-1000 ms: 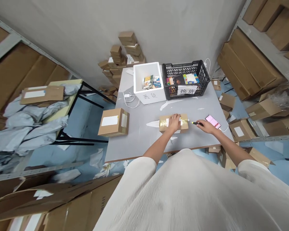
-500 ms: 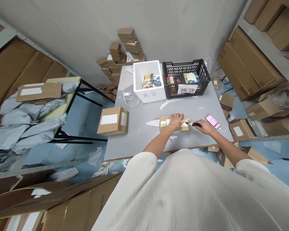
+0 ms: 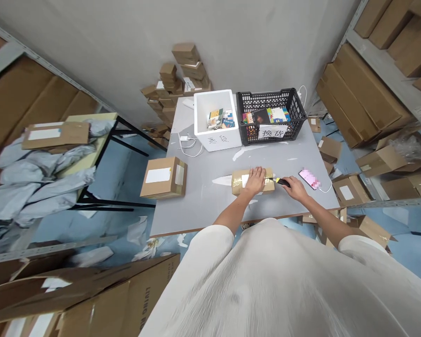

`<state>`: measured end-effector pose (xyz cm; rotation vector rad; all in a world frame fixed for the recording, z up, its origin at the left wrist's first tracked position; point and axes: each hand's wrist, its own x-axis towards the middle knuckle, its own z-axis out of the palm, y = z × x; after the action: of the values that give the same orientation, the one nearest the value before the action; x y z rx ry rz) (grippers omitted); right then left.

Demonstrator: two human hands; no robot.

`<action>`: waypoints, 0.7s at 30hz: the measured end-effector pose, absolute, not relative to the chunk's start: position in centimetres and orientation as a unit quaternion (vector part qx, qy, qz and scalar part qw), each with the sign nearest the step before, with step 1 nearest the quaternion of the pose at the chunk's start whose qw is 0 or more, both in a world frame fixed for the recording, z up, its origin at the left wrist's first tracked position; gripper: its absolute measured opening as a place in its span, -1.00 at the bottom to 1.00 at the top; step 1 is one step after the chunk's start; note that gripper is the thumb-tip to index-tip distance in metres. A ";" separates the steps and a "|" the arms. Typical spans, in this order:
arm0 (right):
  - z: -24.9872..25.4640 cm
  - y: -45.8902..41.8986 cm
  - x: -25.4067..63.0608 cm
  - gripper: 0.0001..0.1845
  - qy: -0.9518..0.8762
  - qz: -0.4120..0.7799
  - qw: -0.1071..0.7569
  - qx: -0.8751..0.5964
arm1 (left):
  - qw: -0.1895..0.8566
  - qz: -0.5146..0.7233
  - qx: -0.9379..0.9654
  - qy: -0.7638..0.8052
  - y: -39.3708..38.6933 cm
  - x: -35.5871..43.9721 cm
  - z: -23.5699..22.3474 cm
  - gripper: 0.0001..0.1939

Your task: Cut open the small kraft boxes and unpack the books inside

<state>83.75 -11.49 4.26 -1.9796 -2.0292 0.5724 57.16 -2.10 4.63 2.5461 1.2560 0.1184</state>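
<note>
A small taped cardboard box (image 3: 237, 182) lies on the grey table (image 3: 203, 210) in front of me. My left hand (image 3: 255, 180) rests flat on top of it, fingers stretched out and pressing it down, and covers part of its white label. In my right hand (image 3: 294, 188) is a utility knife (image 3: 283, 182) with a black and yellow handle, gripped at the box's right side. Its blade points left and meets the taped right end of the box. To the right of that hand lies a phone (image 3: 309, 179) with a lit pink screen.
A larger labelled box (image 3: 164, 178) stands at the table's left. Behind are a white foam bin (image 3: 219, 140) and a black crate (image 3: 272, 133), both holding books. A white cable (image 3: 192, 153) lies near the bin. Shelves and boxes flank the table.
The knife has shifted slightly left along the box's right end, with my right hand following. My left hand stays on the box, its fingers a little straighter.
</note>
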 end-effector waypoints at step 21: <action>3.8 -10.6 82.1 -0.39 -0.558 0.375 0.281 -0.685 | 0.190 0.096 0.785 0.582 -4.3 47.1 4.7 -0.07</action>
<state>82.06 -10.55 3.83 -1.8349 -1.4957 1.0053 47.06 -4.28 4.73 2.2054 1.6369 0.2707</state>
